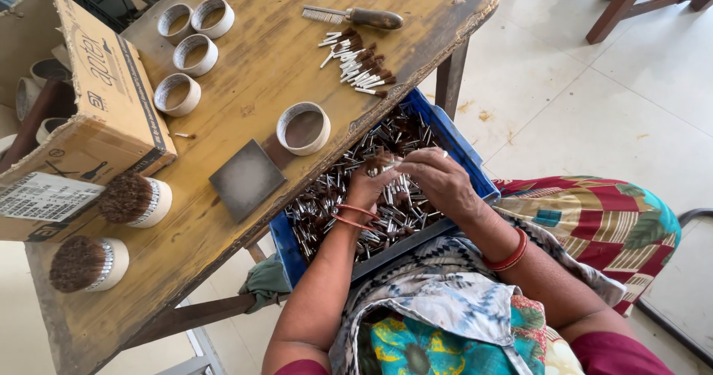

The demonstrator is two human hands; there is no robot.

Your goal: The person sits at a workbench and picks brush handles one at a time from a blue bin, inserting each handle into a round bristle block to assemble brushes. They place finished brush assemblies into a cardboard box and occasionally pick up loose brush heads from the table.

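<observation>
Working over the blue crate (453, 141) on my lap, I have both hands down among the loose bristle tufts (334, 197), small brown bundles with silvery metal ends. My left hand (369, 186) has its fingers pinched on a small clump of tufts, and my right hand (438, 178) is curled in against the same clump, fingers closed on it, just above the heap. Progress as I judge it: two rings packed full of bristles, filled brushes (111, 230), stand at the near left of the tabletop (252, 78); five empty white rings (194, 52) wait further up and one more empty ring (303, 128) sits by the edge near the crate, so most remains. A row of sorted tufts (358, 63) lies at the far side beside a metal comb with wooden handle (355, 17). A flat grey square pad (246, 179) lies mid-table. Packaging: an open brown cardboard box (96, 100) on the left, dark print on its flap, a white label with a barcode on the near face, more rings inside.
</observation>
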